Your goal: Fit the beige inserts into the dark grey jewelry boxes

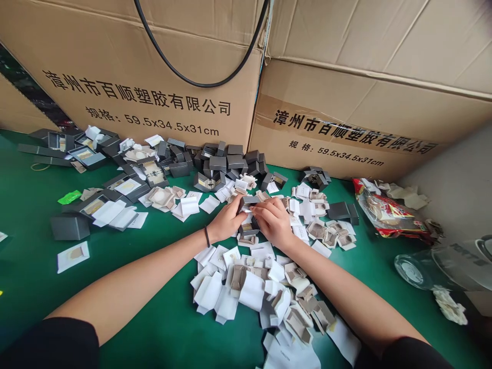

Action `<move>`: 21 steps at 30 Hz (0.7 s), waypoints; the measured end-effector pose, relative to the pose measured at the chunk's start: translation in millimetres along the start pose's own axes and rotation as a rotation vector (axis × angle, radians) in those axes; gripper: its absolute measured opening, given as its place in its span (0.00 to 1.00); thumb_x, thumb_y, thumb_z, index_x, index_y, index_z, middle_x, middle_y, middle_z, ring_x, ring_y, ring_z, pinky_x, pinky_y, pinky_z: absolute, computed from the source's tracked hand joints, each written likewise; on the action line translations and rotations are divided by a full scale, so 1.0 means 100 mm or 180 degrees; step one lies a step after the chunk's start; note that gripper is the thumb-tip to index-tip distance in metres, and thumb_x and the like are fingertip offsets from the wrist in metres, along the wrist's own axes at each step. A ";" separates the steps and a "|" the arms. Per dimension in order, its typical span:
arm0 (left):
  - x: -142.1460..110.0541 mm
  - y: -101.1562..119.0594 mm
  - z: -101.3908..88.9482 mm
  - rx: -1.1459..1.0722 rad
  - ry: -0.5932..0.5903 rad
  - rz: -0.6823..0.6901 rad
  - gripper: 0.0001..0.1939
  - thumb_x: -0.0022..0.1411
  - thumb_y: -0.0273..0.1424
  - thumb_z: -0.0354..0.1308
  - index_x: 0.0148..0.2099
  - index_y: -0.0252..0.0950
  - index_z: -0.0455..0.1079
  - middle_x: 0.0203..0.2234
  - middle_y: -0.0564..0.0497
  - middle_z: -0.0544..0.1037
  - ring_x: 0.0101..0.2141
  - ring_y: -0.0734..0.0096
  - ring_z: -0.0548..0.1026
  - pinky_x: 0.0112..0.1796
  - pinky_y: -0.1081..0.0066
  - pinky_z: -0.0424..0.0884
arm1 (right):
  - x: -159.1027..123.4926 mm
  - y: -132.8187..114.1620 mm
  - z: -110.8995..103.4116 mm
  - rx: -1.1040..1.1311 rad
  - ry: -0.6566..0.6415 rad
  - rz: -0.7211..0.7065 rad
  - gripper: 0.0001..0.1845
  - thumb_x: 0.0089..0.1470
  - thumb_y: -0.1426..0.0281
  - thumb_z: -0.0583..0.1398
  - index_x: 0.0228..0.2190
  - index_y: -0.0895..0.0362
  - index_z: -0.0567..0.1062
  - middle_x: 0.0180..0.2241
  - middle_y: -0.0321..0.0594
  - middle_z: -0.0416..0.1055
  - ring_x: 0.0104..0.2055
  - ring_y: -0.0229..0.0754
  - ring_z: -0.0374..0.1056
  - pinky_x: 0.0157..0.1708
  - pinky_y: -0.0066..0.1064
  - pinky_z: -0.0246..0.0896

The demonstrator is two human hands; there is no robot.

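Observation:
A small dark grey hinged box [249, 202] is open between my hands, in the middle of the green table. My left hand [227, 221] wraps round its left side, with the thumb at the opening. From the right, my right hand [274, 220] has its fingers bent at the opening, where a bit of white paper insert [248, 209] shows at the fingertips. My fingers partly hide the box's inside. White and grey-brown folded card inserts [251, 289] lie heaped just in front of my wrists.
More dark boxes [217, 164] are piled at the back, against large cardboard cartons [154, 77]. A black cable [200, 84] hangs in front of the cartons. To the right are a red snack packet [392, 218], a clear jar [446, 264] and a crumpled tissue [449, 306]. A green wrapper [69, 197] lies left.

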State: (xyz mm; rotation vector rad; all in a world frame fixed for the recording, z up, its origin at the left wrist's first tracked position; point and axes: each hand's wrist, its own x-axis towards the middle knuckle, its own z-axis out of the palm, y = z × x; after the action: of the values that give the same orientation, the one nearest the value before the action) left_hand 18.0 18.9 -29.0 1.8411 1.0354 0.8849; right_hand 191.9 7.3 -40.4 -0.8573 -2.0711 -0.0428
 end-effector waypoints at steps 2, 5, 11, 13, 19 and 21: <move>0.00 0.00 0.00 -0.0036 0.0000 0.0016 0.18 0.56 0.27 0.47 0.51 0.36 0.59 0.41 0.47 0.72 0.44 0.61 0.70 0.47 0.63 0.63 | 0.00 -0.01 0.00 -0.0036 -0.0006 0.0038 0.11 0.57 0.73 0.54 0.39 0.51 0.73 0.35 0.40 0.73 0.40 0.44 0.63 0.38 0.39 0.61; -0.01 0.01 0.01 -0.0036 0.0017 0.0032 0.17 0.57 0.28 0.48 0.49 0.36 0.60 0.41 0.47 0.73 0.43 0.61 0.70 0.46 0.63 0.64 | 0.01 -0.03 -0.02 -0.0135 0.0076 0.0038 0.12 0.57 0.73 0.53 0.38 0.50 0.74 0.34 0.40 0.72 0.40 0.45 0.62 0.39 0.41 0.61; -0.04 0.04 0.02 0.0075 -0.0053 0.0109 0.14 0.59 0.29 0.47 0.48 0.36 0.60 0.44 0.47 0.72 0.46 0.61 0.70 0.48 0.64 0.63 | 0.04 -0.04 -0.04 -0.0144 0.0468 -0.0044 0.11 0.55 0.75 0.54 0.36 0.50 0.75 0.32 0.42 0.68 0.37 0.44 0.61 0.36 0.39 0.62; -0.04 0.05 0.02 0.0090 -0.0073 0.0105 0.15 0.59 0.30 0.47 0.49 0.37 0.60 0.43 0.47 0.73 0.45 0.61 0.70 0.47 0.64 0.63 | 0.04 -0.03 -0.03 -0.0039 0.0455 0.0015 0.11 0.56 0.75 0.53 0.37 0.51 0.73 0.33 0.42 0.68 0.35 0.43 0.62 0.34 0.38 0.62; -0.07 0.08 0.02 0.0208 -0.0117 0.0129 0.16 0.59 0.31 0.46 0.50 0.37 0.59 0.42 0.48 0.73 0.43 0.63 0.71 0.46 0.67 0.64 | 0.05 -0.05 -0.01 0.0208 0.0570 0.0341 0.07 0.54 0.73 0.54 0.37 0.54 0.67 0.35 0.42 0.68 0.36 0.42 0.64 0.34 0.37 0.63; -0.08 0.09 0.02 0.0232 -0.0140 0.0157 0.16 0.60 0.31 0.46 0.50 0.37 0.59 0.41 0.49 0.74 0.42 0.63 0.71 0.46 0.67 0.64 | 0.06 -0.06 -0.02 0.0190 0.0565 0.0441 0.07 0.53 0.73 0.55 0.37 0.54 0.66 0.35 0.43 0.68 0.37 0.43 0.65 0.33 0.36 0.64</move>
State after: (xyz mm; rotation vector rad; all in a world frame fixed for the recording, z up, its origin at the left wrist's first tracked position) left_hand 19.2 8.5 -23.3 1.9455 1.0107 0.8417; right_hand 187.4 5.2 -33.4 -0.9242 -1.8352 0.0174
